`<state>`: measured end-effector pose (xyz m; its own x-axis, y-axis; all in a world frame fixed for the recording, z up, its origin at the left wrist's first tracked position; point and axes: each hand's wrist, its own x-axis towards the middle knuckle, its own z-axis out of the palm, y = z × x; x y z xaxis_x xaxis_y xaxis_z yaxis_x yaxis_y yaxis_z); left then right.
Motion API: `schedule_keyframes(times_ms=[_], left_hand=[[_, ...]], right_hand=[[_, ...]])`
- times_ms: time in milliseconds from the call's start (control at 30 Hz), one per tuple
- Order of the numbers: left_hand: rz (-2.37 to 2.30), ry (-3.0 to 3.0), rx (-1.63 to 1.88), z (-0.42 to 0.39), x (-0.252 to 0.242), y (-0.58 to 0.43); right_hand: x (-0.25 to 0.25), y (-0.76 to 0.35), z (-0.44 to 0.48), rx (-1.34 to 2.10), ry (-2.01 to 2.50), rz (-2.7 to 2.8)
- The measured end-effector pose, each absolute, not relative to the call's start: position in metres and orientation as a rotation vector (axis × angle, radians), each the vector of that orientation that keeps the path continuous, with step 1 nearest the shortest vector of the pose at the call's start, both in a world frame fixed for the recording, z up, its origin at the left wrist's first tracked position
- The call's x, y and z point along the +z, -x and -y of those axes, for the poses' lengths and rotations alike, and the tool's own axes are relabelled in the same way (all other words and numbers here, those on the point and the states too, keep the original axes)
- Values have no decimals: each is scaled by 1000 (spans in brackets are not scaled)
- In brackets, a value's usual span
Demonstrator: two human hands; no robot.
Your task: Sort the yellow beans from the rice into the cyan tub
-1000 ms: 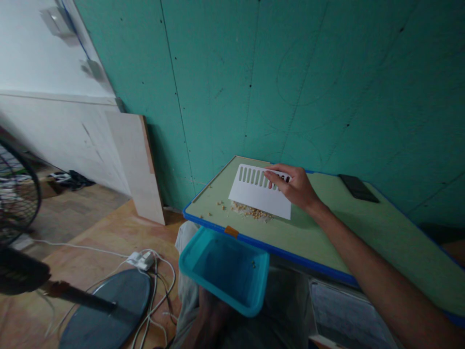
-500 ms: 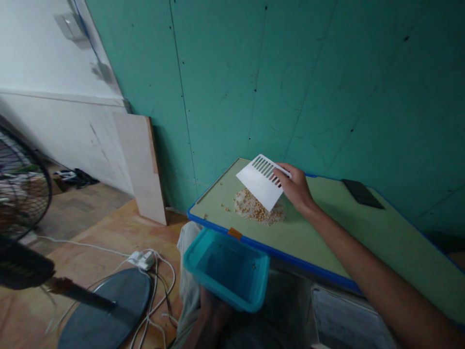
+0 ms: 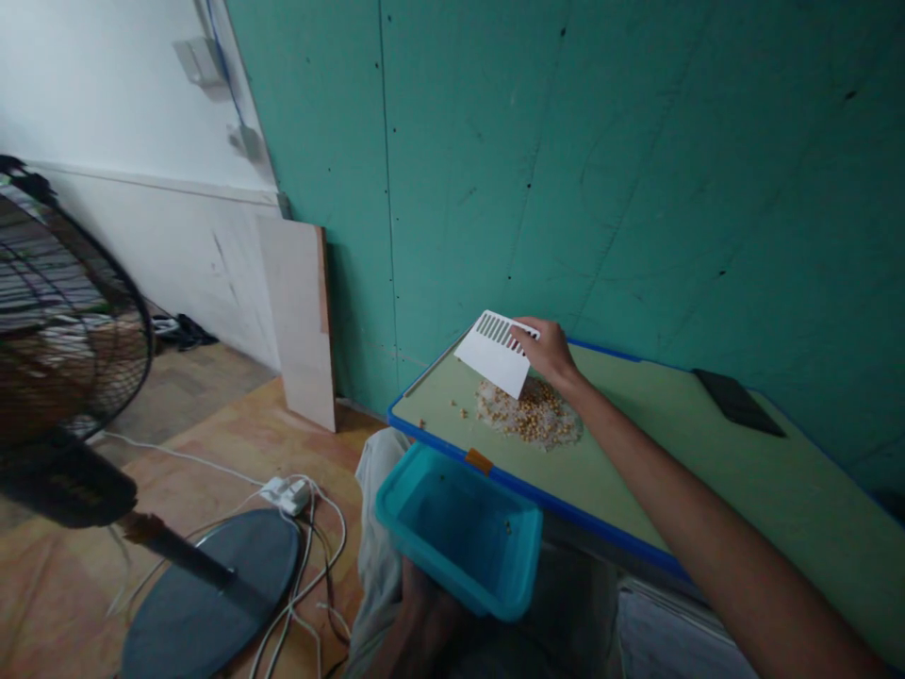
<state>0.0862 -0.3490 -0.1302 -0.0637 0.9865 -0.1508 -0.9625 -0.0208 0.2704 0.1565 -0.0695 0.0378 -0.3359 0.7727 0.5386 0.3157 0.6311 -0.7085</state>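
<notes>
White slotted scraper (image 3: 495, 352) tilted over grain pile (image 3: 532, 421); teal tub (image 3: 459, 528) below, open, few grains inside.

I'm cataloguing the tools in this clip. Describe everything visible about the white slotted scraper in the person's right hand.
The white scraper is a thin, flat, roughly rectangular sheet, plastic by its look, with a row of narrow slots along its upper edge. The right hand pinches its slotted upper-right corner. It is tilted, a lower corner pointing down at the grain pile on the green table; contact cannot be told.
</notes>
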Motion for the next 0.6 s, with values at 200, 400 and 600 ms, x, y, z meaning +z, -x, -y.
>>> schedule_keyframes(times_ms=[200,400,600], left_hand=[[-281,194,1579,350,-133,-85],[-363,173,1580,353,-144,-81],[-494,423,1590,351,-126,-85]], right_hand=[[47,-157,81,659,841,1892],[41,-155,112,659,774,1956],[39,-160,141,722,701,2016]])
